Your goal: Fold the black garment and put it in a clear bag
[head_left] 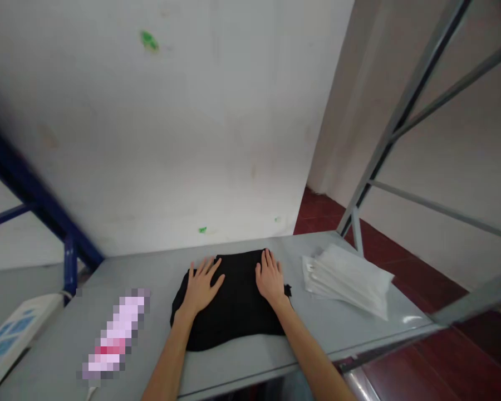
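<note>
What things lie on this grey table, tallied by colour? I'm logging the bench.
Black: 1, folded black cloth garment, under left hand and right hand
White: 1 stack of clear-white plastic bags
Blurred pink-white item: 1
Total: 3 on the grey table

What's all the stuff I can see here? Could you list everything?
folded cloth: one, black, middle of the table, under both hands
table: one, grey, across the lower frame
stack of flat packets: one stack, white, on the table right of the cloth
blurred object: one, pink and white, on the table left of the cloth
power strip: one, white with blue, far left
blue frame: one, at the left
grey frame: one, at the right
wall: white, behind
floor: dark red, right
left hand: flat on the cloth
right hand: flat on the cloth
</note>
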`<move>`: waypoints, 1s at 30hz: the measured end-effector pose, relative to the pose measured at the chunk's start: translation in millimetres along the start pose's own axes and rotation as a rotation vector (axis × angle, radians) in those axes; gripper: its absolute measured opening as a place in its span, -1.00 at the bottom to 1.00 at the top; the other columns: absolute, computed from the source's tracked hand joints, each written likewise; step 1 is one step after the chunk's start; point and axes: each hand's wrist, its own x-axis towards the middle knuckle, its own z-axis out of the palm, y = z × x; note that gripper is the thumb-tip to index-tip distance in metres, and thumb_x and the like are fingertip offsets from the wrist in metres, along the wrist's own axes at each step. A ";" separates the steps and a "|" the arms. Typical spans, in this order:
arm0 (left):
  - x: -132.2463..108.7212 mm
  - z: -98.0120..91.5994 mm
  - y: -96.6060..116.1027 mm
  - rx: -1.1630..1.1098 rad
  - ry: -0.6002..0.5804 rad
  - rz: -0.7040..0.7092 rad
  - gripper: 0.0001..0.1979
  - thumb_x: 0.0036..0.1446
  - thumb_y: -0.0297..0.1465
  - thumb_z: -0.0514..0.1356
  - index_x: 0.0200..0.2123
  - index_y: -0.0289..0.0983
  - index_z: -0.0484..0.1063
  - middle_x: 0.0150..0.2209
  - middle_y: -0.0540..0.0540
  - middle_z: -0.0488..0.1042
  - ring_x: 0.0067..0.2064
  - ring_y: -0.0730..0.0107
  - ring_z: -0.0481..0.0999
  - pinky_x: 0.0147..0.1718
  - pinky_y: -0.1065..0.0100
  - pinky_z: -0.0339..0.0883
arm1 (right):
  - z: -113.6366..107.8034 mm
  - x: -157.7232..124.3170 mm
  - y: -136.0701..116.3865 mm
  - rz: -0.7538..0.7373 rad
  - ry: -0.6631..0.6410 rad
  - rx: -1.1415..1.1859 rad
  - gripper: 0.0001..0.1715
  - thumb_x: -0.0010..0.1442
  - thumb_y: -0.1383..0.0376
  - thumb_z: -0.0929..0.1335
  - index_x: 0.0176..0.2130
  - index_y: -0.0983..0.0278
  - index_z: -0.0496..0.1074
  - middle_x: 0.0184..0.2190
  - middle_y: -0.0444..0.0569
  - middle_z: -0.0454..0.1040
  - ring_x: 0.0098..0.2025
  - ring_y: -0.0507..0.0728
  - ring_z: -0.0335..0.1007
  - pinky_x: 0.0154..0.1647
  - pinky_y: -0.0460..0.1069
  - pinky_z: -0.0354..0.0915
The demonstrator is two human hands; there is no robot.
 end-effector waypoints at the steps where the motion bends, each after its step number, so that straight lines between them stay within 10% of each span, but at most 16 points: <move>1: 0.0 -0.3 -0.1 -0.010 -0.002 -0.001 -0.44 0.40 -0.07 0.06 0.40 -0.01 0.26 0.39 -0.15 0.31 0.44 -0.05 0.23 0.43 -0.33 -0.23 | 0.4 0.1 0.1 -0.003 0.004 0.003 -0.31 0.48 0.22 0.06 0.46 0.40 0.10 0.50 0.15 0.01 0.52 0.31 -0.09 0.45 0.30 0.00; 20: 21.1 -20.6 6.1 -0.086 0.093 0.018 -0.48 0.43 -0.16 0.00 0.37 -0.14 0.24 0.35 -0.19 0.37 0.38 0.11 0.32 0.46 -0.14 -0.13 | -9.6 22.6 19.3 0.006 0.137 0.162 -0.35 0.45 0.31 0.09 0.43 0.40 0.18 0.41 0.17 0.25 0.46 0.23 0.08 0.43 0.16 0.09; 30: 73.5 -28.7 -2.8 -0.091 -0.038 -0.006 -0.83 0.19 -0.35 0.20 -0.18 -0.13 0.57 0.00 -0.16 0.63 0.12 -0.02 0.56 0.37 -0.25 0.05 | -50.3 60.6 40.2 -0.143 -0.028 0.056 -0.63 0.36 0.38 0.29 0.09 0.23 0.52 0.08 0.06 0.56 0.11 0.19 0.46 0.15 0.01 0.29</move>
